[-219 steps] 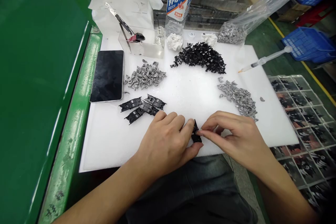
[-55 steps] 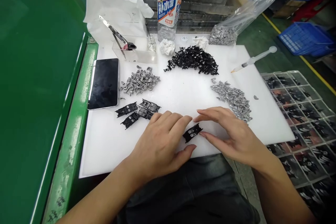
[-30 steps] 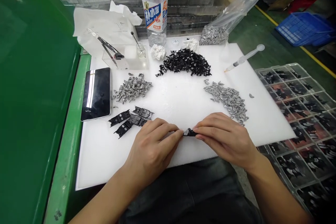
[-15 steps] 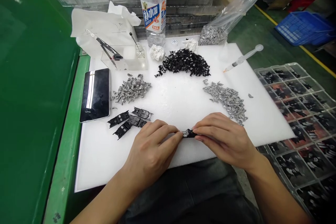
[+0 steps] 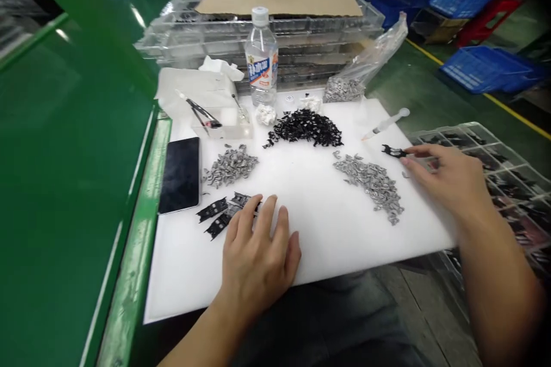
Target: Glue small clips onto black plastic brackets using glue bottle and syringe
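Right hand pinching finished black clip, carrying toward tray; left hand grip wide, reaching black frames. Next: careful slot placement.

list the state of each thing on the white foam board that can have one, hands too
left hand: open, flat on the white foam board, fingertips at the flat black plastic frames
right hand: pinching one small black plastic part at the board's right edge
clear plastic water bottle: upright, capped
black smartphone: flat, screen dark
clear plastic bag of grey metal clips: lying on its side
syringe: lying flat
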Tool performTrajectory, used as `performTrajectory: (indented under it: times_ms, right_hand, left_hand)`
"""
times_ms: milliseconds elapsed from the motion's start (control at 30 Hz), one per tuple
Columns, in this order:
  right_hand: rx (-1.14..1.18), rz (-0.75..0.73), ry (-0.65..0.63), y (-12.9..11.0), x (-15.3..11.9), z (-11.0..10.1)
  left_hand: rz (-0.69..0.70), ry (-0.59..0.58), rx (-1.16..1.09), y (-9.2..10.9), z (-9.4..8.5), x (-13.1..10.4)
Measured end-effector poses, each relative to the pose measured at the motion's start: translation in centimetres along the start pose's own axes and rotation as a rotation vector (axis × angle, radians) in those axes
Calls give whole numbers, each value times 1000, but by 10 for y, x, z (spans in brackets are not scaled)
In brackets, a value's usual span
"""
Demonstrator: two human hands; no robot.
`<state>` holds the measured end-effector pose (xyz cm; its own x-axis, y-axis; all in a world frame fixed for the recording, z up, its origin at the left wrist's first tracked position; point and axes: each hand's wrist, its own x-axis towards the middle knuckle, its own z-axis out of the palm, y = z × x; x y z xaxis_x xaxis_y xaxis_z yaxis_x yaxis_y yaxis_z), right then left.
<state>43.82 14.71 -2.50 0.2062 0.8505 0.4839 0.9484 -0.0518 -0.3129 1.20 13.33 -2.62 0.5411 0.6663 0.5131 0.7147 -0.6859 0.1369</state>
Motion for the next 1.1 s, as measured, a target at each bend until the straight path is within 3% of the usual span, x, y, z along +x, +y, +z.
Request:
performTrajectory:
  times_ms: [67,133,200,267,333,467,533,700,800,867,1000,1033,1100]
  right_hand:
    - [24,18,93,-2,-3,8]
    - [70,39,226,-15,-11,11]
    - [160,19,362,-40,-20,10]
    - [272,-53,404,-74,-31,6]
    - [348,-140,280,-111,-40,3]
    - [368,-361,-60,-170,-51,7]
    - [368,-437,-132,-186,-51,14]
    - [360,-463,-214,-202,-34,25]
    - [347,-434,-237,-202,-15,20]
    - [375,-356,-87,-196,0,13]
    - [481,-92,531,-180,27,0]
    - [477,-66,609,-178,31,-3]
    - [440,-73,605,-178,33,-6]
  left_hand:
    - [-17,-18,-17,-1,1,-1]
    - [55,-23,-76,-2,1,-1]
    - [190,-27,-163,-3,1,-2]
    - [318,-21,-239,-3,0,-3]
    - [333,13,-212,-2,-1,-3]
    - [-49,-6,22,-1,-2,-1]
    - [-116,-44,32,-2,-1,0]
    - [275,-5,-194,-6,-1,-1]
    - [389,5,-290,-7,-2,-1]
    - [389,14,-327,-8,-3,0]
    - [355,13,-400,-9,-4,1]
    - [346,17,-410,-10,-4,1]
    - [347,25,-423,-10,-5,3]
